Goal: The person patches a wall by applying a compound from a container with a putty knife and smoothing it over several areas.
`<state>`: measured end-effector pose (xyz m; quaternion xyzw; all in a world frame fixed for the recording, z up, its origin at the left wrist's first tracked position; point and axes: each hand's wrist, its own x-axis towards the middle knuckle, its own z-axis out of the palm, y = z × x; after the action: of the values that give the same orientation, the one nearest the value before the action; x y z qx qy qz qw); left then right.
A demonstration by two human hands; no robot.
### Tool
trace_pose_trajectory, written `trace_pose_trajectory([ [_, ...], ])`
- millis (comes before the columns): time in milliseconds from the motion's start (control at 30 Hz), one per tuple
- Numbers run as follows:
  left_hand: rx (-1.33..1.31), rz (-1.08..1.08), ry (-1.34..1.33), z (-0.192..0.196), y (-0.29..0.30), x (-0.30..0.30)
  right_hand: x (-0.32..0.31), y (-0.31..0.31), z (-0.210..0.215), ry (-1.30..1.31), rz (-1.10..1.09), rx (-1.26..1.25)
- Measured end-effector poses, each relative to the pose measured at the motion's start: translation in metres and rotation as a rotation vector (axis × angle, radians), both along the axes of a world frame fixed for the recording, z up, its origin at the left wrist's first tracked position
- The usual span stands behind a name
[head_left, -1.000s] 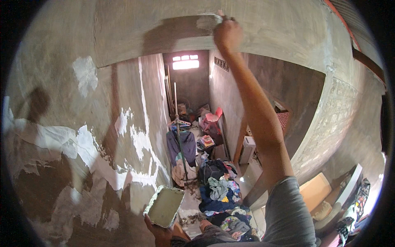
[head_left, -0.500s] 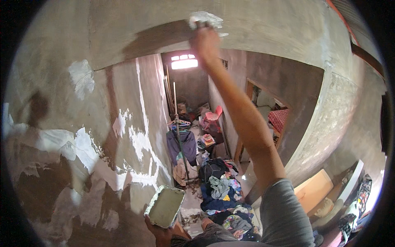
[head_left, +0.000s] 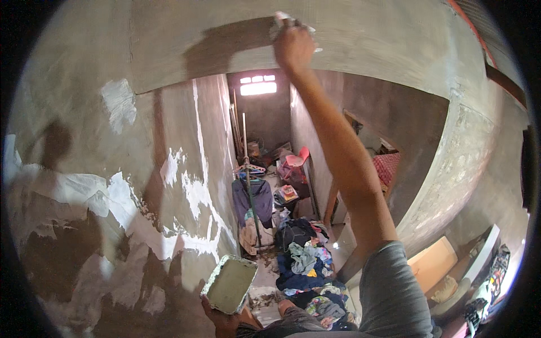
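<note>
Low in front of me, my left hand (head_left: 221, 322) is wrapped round the underside of a rectangular tray (head_left: 241, 259) with a smeared white rim. Pale grey-green paste (head_left: 229, 284) lies in it. My right arm stretches high above the opening, where my right hand (head_left: 294, 47) is closed against the grey wall beam (head_left: 372, 42). White wet filler (head_left: 283, 17) shows around its fingers. Whatever those fingers grip is hidden behind them.
To the left, the wall (head_left: 67, 270) carries white filler patches. Below lie heaped clothes (head_left: 304, 259) beside a pole stand with a dark garment (head_left: 252, 200). A red chair (head_left: 297, 157) stands farther back. Boards (head_left: 434, 262) lean at the right.
My right hand has shifted slightly along the beam and now covers more of the white patch. The view has turned a little; the left hand keeps holding the tray.
</note>
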<state>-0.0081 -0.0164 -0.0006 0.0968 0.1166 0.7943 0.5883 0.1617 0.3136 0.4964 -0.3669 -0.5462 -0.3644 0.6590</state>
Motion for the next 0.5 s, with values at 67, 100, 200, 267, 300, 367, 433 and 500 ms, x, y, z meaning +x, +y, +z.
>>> trace_pose_trajectory([
  [67,-0.043,0.003,-0.002,0.02,-0.002,0.01,0.02,0.03,0.015,-0.019,-0.114,0.107],
  [100,-0.048,0.014,0.017,0.02,-0.002,0.009,0.019,0.033,0.018,-0.046,-0.114,0.079],
  [200,-0.066,0.03,0.065,0.024,0.002,0.012,-0.012,0.03,0.006,-0.125,-0.047,0.041],
  [267,-0.091,0.066,0.079,0.041,-0.001,0.018,-0.052,-0.002,-0.013,-0.331,0.007,-0.304],
  [300,-0.096,0.081,0.062,0.037,0.003,0.019,-0.064,0.0,-0.024,-0.298,0.086,-0.148],
  [367,-0.109,0.124,0.026,0.025,0.008,0.017,-0.066,-0.007,-0.037,-0.312,0.163,-0.188],
  [433,-0.081,0.08,0.071,0.021,0.003,0.011,-0.051,-0.006,-0.04,-0.287,0.165,-0.265],
  [500,-0.055,0.033,0.076,0.013,0.004,0.006,0.001,0.025,-0.034,-0.21,0.055,-0.085],
])
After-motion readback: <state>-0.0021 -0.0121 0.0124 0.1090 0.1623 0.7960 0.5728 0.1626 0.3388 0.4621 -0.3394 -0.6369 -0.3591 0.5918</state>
